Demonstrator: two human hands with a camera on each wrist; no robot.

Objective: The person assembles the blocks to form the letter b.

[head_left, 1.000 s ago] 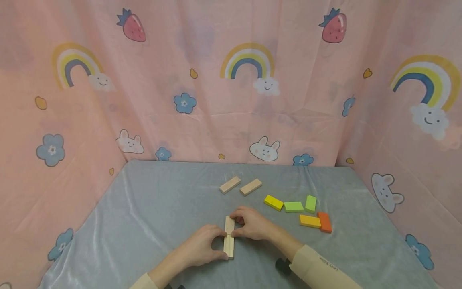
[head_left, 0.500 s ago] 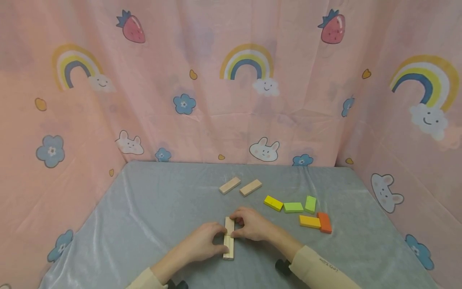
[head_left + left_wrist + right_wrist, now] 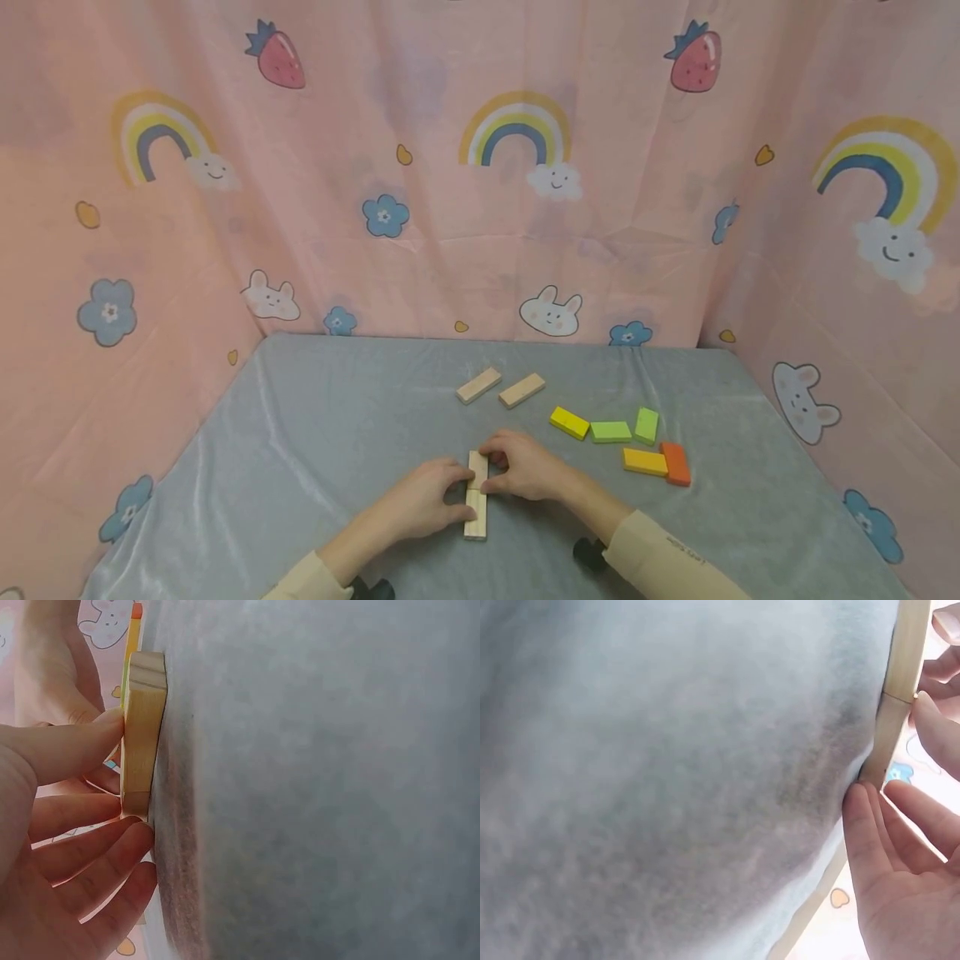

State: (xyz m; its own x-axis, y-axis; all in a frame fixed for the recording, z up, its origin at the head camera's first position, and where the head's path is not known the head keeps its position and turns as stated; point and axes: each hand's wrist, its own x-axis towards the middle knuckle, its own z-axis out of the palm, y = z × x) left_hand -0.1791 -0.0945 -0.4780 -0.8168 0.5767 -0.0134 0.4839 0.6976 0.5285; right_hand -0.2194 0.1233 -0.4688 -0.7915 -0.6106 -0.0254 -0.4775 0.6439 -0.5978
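Note:
Light wooden blocks lie end to end in a line in the middle front of the head view. The near part [image 3: 476, 525] shows a lengthwise seam, like two blocks side by side; the far block [image 3: 477, 463] meets its far end. My left hand [image 3: 422, 502] holds the near part from the left, thumb on its upper edge and index finger by the joint; its other fingers spread loosely in the left wrist view. My right hand [image 3: 531, 468] grips the far block, thumb by the joint and fingertips [image 3: 859, 796] at its far end.
Two plain wooden blocks, one left [image 3: 478, 386] and one right [image 3: 522, 391], lie farther back. To the right are a yellow block [image 3: 569, 422], two green blocks [image 3: 611, 432], an orange-yellow block [image 3: 644, 462] and an orange-red block [image 3: 676, 464]. Pink curtain [image 3: 420, 275] borders the grey cloth.
My left hand has shifted slightly away from me, its thumb moving from the near end up along the near part. My right hand stays in place, and the gap at the joint looks narrower.

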